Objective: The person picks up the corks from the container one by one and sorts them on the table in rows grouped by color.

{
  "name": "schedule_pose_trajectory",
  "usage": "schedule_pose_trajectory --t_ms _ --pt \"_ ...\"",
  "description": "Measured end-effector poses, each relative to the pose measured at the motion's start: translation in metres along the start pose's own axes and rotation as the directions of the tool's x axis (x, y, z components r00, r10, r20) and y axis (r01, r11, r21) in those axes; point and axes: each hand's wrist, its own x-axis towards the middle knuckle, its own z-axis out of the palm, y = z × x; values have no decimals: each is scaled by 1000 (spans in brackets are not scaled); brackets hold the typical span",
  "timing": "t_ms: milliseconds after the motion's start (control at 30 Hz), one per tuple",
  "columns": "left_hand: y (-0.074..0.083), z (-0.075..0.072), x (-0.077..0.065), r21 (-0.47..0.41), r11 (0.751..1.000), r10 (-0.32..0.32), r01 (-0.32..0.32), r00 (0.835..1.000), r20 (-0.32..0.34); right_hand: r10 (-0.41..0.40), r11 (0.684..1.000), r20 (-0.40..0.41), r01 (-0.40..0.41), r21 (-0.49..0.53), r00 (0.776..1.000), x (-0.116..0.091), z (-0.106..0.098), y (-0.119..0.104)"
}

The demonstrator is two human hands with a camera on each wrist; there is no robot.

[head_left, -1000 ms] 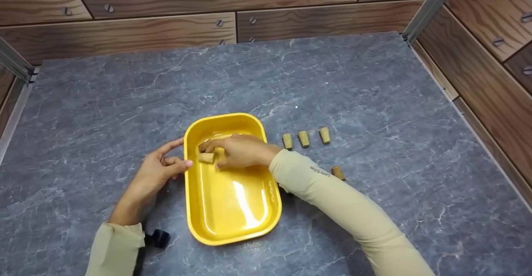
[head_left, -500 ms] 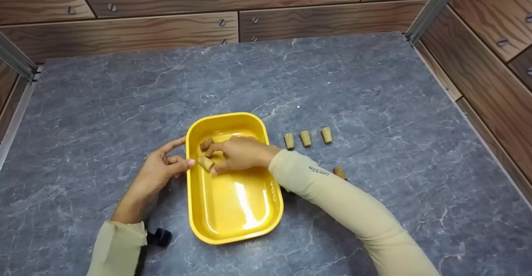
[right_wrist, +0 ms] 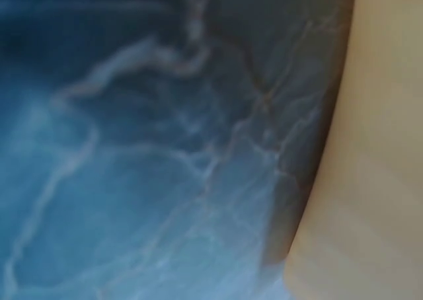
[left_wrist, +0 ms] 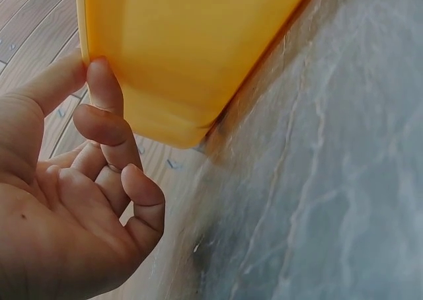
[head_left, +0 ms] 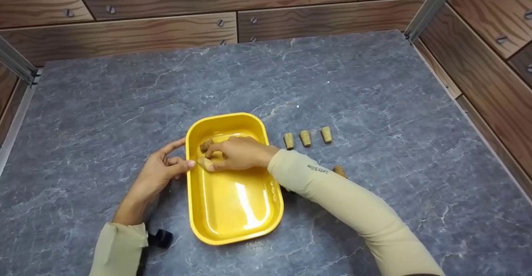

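A yellow tray (head_left: 232,201) stands on the table, and my left hand (head_left: 156,172) pinches its left rim, thumb over the edge. In the left wrist view, thumb and index finger of the left hand (left_wrist: 86,181) meet at the wall of the tray (left_wrist: 192,55), the other fingers curled below. Inside the tray, my right hand (head_left: 239,153) pinches a light tapered cork (head_left: 204,163) between thumb and fingers. A darker cork (head_left: 205,144) lies just beyond, near its index finger. The right wrist view shows only the tray's outer wall (right_wrist: 370,168) and the tabletop; the hand is hidden there.
Right of the tray, three light corks lie in a row: a left cork (head_left: 289,141), a middle cork (head_left: 305,138) and a right cork (head_left: 326,134). A brown cork (head_left: 339,171) sits partly behind the right sleeve (head_left: 332,193). Wood-patterned panels (head_left: 166,30) border the table.
The light cork in the tray has turned from lying crosswise to slanting, and the right thumb has come onto its near end. The left hand stays on the rim.
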Motion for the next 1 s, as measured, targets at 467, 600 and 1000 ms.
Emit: schedule_pose_trajectory --t_ms 467,600,1000 --pt "-2 0 0 -17 1000 -4 4 1000 -18 -73 992 48 67 103 996 -3 -2 -1" --pt "0 0 0 -12 1000 -11 11 1000 -21 -102 990 61 96 99 993 -4 -2 0" --pt "0 1 0 -10 1000 -21 21 1000 -22 -105 992 79 99 72 991 -5 -1 1"
